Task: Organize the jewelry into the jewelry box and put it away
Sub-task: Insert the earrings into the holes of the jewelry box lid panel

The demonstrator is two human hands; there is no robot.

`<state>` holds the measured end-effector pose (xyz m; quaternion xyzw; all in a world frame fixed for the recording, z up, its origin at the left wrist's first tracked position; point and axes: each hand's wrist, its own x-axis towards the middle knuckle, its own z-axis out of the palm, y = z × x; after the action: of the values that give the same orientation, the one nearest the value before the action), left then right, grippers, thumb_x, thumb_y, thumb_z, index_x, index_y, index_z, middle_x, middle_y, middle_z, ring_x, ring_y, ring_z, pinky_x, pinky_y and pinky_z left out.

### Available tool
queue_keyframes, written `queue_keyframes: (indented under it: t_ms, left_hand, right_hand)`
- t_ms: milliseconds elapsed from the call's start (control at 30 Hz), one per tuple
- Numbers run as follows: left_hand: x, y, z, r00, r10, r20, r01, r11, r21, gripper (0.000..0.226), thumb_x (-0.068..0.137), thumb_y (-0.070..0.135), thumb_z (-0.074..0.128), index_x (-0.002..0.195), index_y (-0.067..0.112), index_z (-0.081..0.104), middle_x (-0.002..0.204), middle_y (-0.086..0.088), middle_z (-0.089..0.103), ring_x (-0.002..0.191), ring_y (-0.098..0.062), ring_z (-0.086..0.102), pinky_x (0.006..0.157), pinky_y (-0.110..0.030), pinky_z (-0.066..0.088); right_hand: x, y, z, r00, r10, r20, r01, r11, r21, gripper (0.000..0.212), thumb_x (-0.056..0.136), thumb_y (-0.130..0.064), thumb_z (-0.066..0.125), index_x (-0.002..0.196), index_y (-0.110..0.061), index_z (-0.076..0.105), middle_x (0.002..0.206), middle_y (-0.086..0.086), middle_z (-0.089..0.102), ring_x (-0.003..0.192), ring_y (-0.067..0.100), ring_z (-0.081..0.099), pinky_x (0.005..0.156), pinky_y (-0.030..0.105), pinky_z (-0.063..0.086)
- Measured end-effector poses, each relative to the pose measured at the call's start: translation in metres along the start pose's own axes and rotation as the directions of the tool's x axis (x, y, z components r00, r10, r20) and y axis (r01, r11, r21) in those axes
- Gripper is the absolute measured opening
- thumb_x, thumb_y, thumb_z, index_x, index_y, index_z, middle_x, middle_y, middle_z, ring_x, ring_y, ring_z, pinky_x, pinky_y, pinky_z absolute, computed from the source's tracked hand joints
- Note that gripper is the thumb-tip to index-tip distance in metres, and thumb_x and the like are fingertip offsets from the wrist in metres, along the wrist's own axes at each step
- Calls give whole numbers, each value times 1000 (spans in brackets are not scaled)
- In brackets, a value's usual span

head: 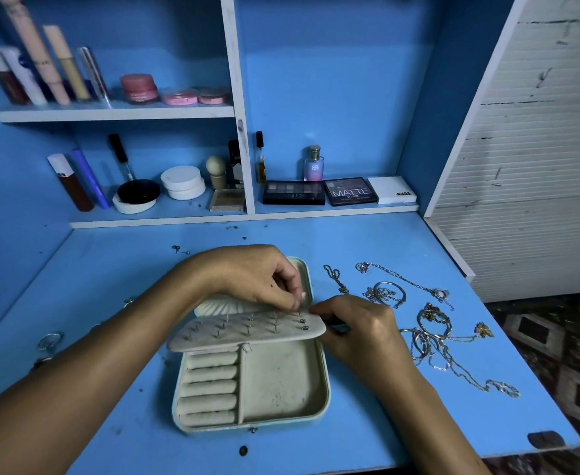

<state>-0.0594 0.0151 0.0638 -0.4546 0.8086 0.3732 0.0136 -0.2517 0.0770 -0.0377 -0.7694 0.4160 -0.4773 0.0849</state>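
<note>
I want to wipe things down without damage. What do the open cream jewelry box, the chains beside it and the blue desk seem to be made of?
Cream jewelry box: seemingly faux leather shell with matte fabric lining, padded ring rolls, grubby marks. Tangled chains: shiny metal, mostly silver-toned, a few gold-toned; they glint. Blue desk: probably painted or laminated board, matte, chipped at the front edge.

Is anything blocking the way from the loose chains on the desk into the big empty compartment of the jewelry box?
Nothing visible does: only the right hand sits between the tangled silver chains and the cream jewelry box's open compartment.
</note>
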Motion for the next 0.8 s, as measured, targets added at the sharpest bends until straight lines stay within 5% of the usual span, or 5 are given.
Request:
queue_keyframes:
  t_ms: [167,367,500,633,800]
  left_hand:
    - [-14,-17,-9,990,-8,-141,-14,987,-158,4,89,21,72,89,22,76,87,1,76,80,-8,69,85,-29,53]
    - [-36,-46,-13,921,-78,-382,-97,903,-419,6,90,15,71,91,10,74,85,-5,74,80,-14,68,82,-33,53]
    - [-47,-67,-6,853,-138,-503,-185,822,-539,12,82,26,76,84,15,76,81,-1,73,80,-12,67,77,-24,54]
    - [-53,-81,4,763,-259,-592,-226,752,-620,9,89,18,67,85,18,75,84,2,74,80,-9,65,76,-25,49]
    - [-53,-87,18,607,-361,-708,-301,720,-626,28,99,8,52,84,19,73,79,10,74,74,-2,66,66,-13,52]
  right_hand:
    - [1,-1,-1,999,39,5,-39,999,12,10,78,-20,76,83,-11,76,71,-5,70,63,4,63,62,12,50]
    - [11,-4,-3,992,120,35,-121,992,40,13,76,-26,81,78,-15,75,62,-10,65,56,7,61,55,10,45]
    - [19,-10,-6,968,243,55,-246,967,63,21,71,-24,91,69,-18,71,57,-15,60,55,8,61,54,4,37]
    - [27,-15,-7,926,352,135,-365,926,93,16,73,-23,89,84,-20,77,63,-31,63,65,-4,63,61,4,41]
    - [35,-17,-8,885,421,200,-445,891,92,21,76,-26,86,93,-28,74,70,-20,71,69,2,65,66,9,44]
